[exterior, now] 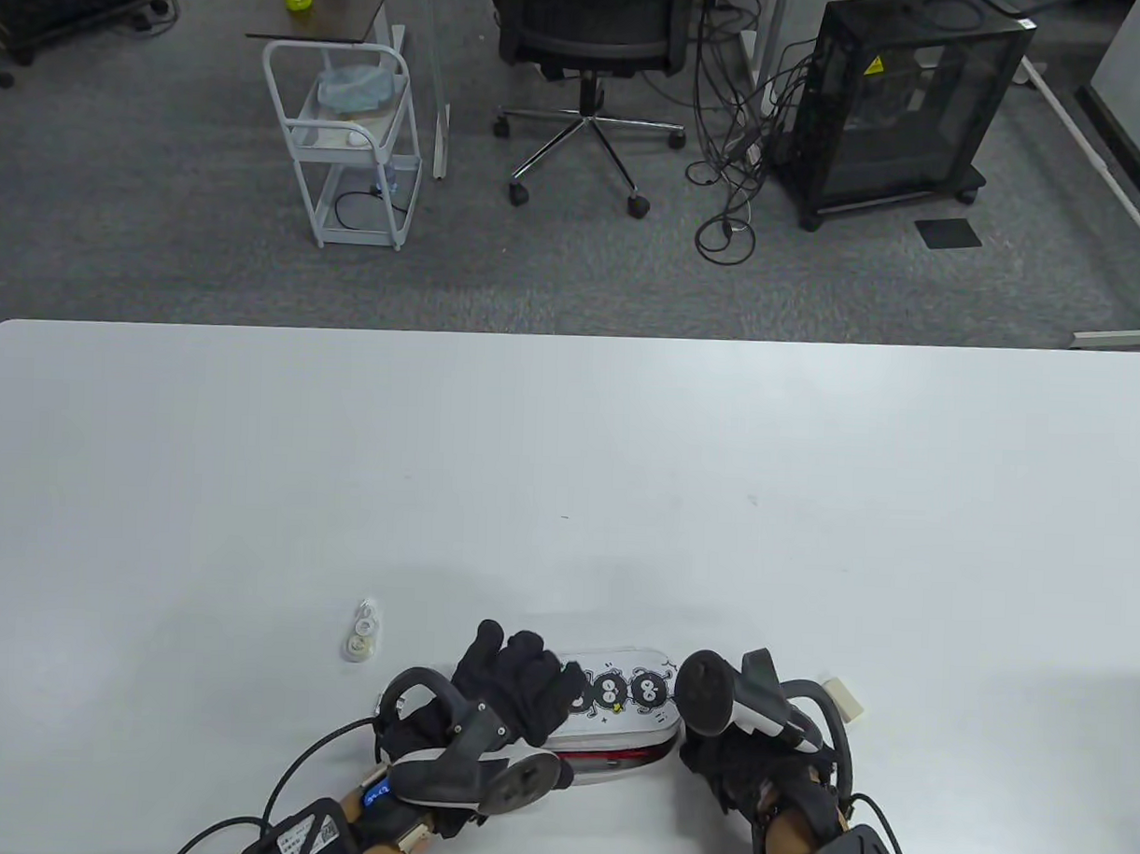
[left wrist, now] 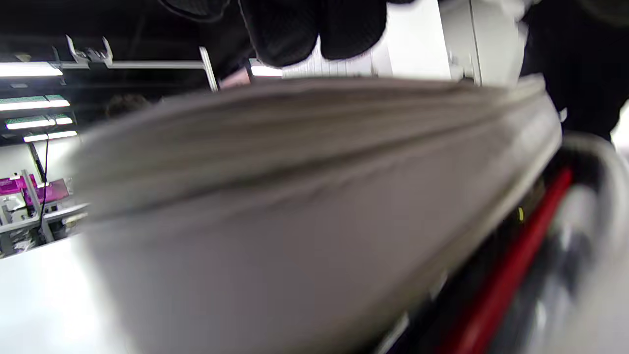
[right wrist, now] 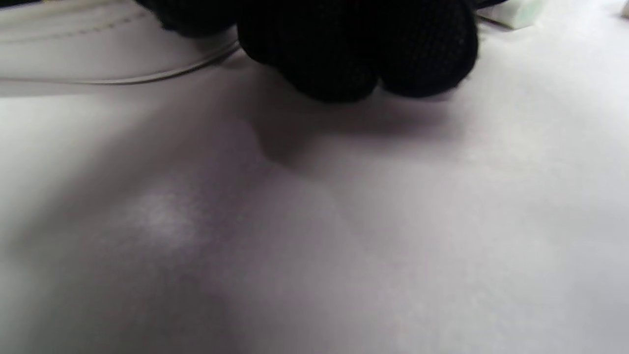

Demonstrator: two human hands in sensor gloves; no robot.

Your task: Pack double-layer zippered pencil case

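Observation:
The white pencil case (exterior: 616, 723), printed with black soot figures, lies near the table's front edge. Its front side gapes, and something red (exterior: 605, 755) shows inside. My left hand (exterior: 514, 682) lies over the case's left half with its fingers wrapped across the top. In the left wrist view the case (left wrist: 295, 196) fills the frame, a red strip (left wrist: 506, 280) shows at its lower right, and fingertips (left wrist: 314, 29) hang over its far edge. My right hand (exterior: 708, 754) sits at the case's right end under its tracker. Its curled fingers (right wrist: 354, 44) rest low against the case (right wrist: 73, 44).
A small white correction tape (exterior: 362, 630) lies left of the case. A pale eraser (exterior: 844, 698) sits just right of my right hand, also seen as an eraser (right wrist: 511, 12) in the right wrist view. The white table (exterior: 569, 464) stretches away behind.

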